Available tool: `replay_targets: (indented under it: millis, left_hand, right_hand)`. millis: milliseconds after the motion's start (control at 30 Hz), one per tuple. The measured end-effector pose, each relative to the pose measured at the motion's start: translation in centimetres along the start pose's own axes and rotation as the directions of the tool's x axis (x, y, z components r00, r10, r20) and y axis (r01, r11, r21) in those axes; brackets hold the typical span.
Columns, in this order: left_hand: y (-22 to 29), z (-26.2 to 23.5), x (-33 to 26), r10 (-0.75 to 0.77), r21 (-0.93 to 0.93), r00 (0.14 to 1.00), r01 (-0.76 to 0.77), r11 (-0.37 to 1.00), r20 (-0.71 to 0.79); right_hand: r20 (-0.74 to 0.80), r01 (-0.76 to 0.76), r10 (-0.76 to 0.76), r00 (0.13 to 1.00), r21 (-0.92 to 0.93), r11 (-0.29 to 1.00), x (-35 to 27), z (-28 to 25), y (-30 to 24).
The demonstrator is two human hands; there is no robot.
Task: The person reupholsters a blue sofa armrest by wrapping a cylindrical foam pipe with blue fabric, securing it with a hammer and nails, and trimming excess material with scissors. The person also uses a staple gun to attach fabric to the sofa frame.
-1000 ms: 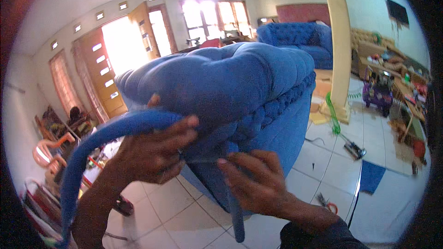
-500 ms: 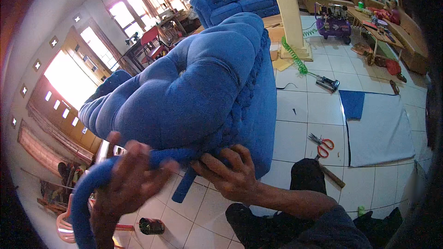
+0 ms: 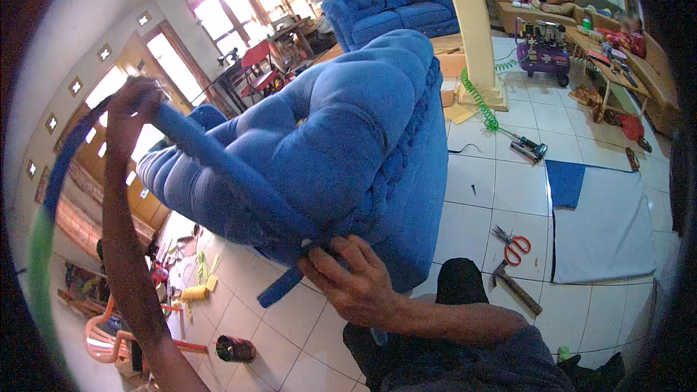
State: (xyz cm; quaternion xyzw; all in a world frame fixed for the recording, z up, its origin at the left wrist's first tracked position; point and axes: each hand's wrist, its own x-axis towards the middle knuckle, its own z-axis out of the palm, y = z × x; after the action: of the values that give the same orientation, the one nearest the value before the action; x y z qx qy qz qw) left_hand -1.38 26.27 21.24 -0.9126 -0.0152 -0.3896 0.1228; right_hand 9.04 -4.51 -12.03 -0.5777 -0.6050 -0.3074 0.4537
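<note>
A tufted blue sofa [image 3: 319, 145] fills the middle. A long, blue cloth-covered padding roll [image 3: 221, 167] slants from the sofa's near edge up to the left. My left hand [image 3: 133, 100], raised high and somewhat blurred, is closed around it. Beyond that hand the roll hangs down at the far left and turns green. My right hand [image 3: 348, 276] pinches the roll's lower part against the sofa's near corner; its fingertips are partly hidden. A short blue end [image 3: 279, 289] sticks out below that hand.
On the tiled floor at right lie orange-handled scissors [image 3: 514, 247], a hammer [image 3: 519, 290], a white cloth [image 3: 606, 225] and an air stapler [image 3: 528, 148] on a green hose. A purple compressor [image 3: 543, 56] stands behind. A tin can [image 3: 236, 349] and orange chair [image 3: 109, 337] are near left.
My left hand has swung up and to the left, pulling the roll from level along the sofa's edge into a rising slant. My right hand stays at the corner. The view has shifted slightly.
</note>
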Motion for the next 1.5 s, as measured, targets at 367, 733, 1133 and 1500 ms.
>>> replay_targets:
  millis: [367,733,1133,1500]
  left_hand:
    - [-17.6,-1.9,-20.8,-0.389,0.593,0.919,0.349,0.726,-0.065]
    - [31.1,16.1,-28.8,-0.467,-0.305,0.778,0.364,0.88,-0.421]
    - [27.5,12.9,-20.9,-0.213,0.137,0.945,0.252,0.958,-0.247]
    - [25.8,13.4,-20.6,-0.068,0.221,0.991,0.092,0.971,-0.114]
  right_hand:
    - [-0.05,0.042,-0.04,0.998,0.04,0.998,0.1,1.4,-0.2]
    - [-0.049,-0.045,0.051,0.997,0.124,0.991,-0.6,1.0,-0.7]
    - [-0.044,-0.03,0.037,0.998,0.152,0.988,-1.5,0.0,-1.2]
    - [0.229,-0.722,0.698,0.678,0.384,0.576,-2.6,-4.1,-1.6]
